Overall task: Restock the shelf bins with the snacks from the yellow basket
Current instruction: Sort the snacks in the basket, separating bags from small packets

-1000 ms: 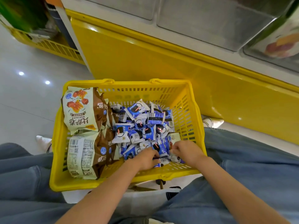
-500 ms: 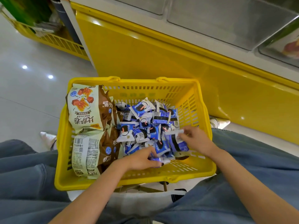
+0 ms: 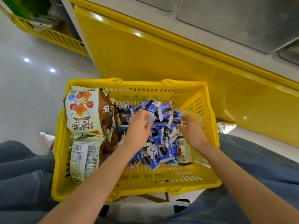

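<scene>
The yellow basket [image 3: 145,181] sits in front of the person's knees, against a yellow cabinet [image 3: 145,54]. Both hands reach down into it. A heap of small blue-and-white snack packets [image 3: 161,152] fills its middle and right side, directly under the hands. The left hand [image 3: 139,128] lies on the far left part of the heap with its fingers bent down among the top packets. Motion blur hides whether it actually grips one. The right hand [image 3: 191,129] is over the right side of the heap, near the basket's right wall. Its palm faces down and its fingers are loosely spread and hold nothing, and its fingertips [image 3: 183,119] are also blurred. Along the left wall lie two large cream-and-brown bags. The upper bag [image 3: 84,110] lies face up and shows pictures of brown filled pieces, with "BISAJUAN" and larger Chinese characters reading upside down from here. The lower bag [image 3: 85,160] shows its back, with a barcode [image 3: 76,147] and fine print too small to read. A small cream-and-brown packet [image 3: 184,152] lies at the heap's near right edge.
</scene>
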{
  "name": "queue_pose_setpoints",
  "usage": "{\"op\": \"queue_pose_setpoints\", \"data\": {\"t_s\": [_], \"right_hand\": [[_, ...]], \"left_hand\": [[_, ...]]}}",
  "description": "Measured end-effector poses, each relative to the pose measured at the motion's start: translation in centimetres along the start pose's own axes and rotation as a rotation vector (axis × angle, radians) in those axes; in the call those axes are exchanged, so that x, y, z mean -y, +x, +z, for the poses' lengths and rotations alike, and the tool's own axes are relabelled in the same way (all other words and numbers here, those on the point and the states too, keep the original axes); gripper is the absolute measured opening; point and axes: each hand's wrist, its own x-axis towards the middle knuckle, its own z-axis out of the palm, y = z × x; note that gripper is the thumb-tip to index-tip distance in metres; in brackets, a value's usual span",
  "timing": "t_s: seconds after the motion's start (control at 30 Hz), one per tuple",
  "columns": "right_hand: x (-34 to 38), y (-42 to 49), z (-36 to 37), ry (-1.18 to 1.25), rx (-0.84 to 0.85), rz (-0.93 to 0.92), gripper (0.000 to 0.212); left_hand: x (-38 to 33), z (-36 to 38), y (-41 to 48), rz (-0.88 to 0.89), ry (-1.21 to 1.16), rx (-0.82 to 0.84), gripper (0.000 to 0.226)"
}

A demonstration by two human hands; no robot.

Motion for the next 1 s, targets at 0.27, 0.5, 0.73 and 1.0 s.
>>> {"op": "queue_pose_setpoints", "data": {"t_s": [0.27,0.5,0.73,1.0], "right_hand": [[-3.1,-2.8,3.1,-0.51,0.177,0.085,0.048],[-1.3,-3.3,1.3,-0.58,0.131,-0.018,0.017],[1.6,-5.5,-5.4,-0.276,-0.073,-0.147,0.016],[6.4,-10.6,-4.0,0.4,0.013,-0.355,0.018]], "left_hand": [[3.5,3.9,-6.2,-0.155,0.218,0.7,0.054],[3.2,3.1,-5.5,-0.148,0.241,0.692,0.043],[0.0,1.3,-6.3,-0.244,-0.007,0.492,0.035],[-3.7,-3.7,-8.3,-0.571,-1.313,0.332,0.056]]}}
